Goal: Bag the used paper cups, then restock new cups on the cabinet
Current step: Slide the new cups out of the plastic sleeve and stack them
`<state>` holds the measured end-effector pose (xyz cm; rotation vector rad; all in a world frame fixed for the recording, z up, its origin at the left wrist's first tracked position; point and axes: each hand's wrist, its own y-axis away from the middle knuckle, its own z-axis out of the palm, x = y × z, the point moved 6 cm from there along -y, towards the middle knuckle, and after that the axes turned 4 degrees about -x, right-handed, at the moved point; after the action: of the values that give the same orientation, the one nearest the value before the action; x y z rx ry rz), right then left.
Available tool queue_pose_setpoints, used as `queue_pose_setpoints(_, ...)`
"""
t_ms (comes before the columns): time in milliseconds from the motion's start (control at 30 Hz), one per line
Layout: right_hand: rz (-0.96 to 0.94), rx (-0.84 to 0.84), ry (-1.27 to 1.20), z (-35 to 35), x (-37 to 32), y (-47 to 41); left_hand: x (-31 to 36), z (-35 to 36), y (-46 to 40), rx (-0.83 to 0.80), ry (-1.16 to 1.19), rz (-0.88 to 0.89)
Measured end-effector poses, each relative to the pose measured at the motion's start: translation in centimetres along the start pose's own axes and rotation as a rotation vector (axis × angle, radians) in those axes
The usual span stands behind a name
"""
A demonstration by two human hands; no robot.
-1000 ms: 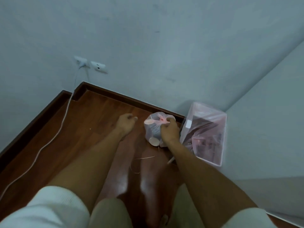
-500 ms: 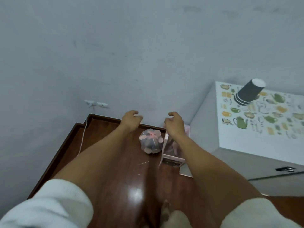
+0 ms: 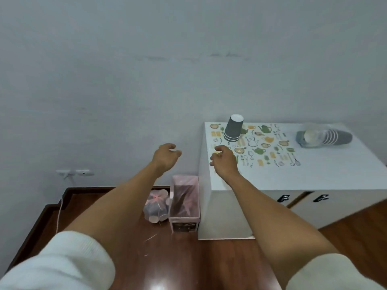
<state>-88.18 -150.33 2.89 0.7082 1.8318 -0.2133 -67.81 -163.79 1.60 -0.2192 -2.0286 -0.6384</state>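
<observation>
cabinet (image 3: pixel 314 176): upright cup stack (image 3: pixel 233 128), lying sleeve (image 3: pixel 324 137) | floor (image 3: pixel 188 258): tied bag (image 3: pixel 156 206), bin (image 3: pixel 184 203)

Both my arms reach forward with nothing in them — my left hand (image 3: pixel 166 156) hangs loosely curled in front of the wall, and my right hand (image 3: pixel 224 162) hovers, fingers bent, over the near left corner of the white cabinet (image 3: pixel 314 176). On the cabinet top an upside-down stack of grey cups (image 3: pixel 233 128) stands near the back left corner, and a second stack in a clear sleeve (image 3: pixel 323 137) lies on its side well apart to the right. Down on the wooden floor (image 3: pixel 188 264) the tied clear bag of used cups (image 3: pixel 156 206) sits just beside the pink-lined bin (image 3: pixel 184 203) — the bin stands against the cabinet's side.
</observation>
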Motion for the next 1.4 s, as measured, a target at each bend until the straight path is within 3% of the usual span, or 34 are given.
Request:
queue_pose_setpoints(333, -0.041, 0.052, 0.016, -23.6, 6.1, -6.5, 13.6, 20.2, -2.7, -0.014, -0.013, 0.089)
queue_pose_setpoints(667, -0.056, 0.073, 0.163, -42.2, 12.9, -12.8, 23.5, 37.1, -4.3, -0.051, -0.022, 0.086)
queue_pose_setpoints(1000, -0.085, 0.173, 0.325, -50.5, 17.3, -17.0, 27.4, 46.2, -7.4, -0.081, -0.028, 0.108)
queue_pose_setpoints(1233, -0.01, 0.032, 0.748, -53.1, 18.3, -21.6, 28.6, 50.7, -10.2, -0.117, -0.011, 0.119)
queue_pose_setpoints(1400, 0.015, -0.076, 0.885, -53.5, 20.5, -24.5, 28.3, 52.6, -11.9, -0.106, 0.079, 0.119)
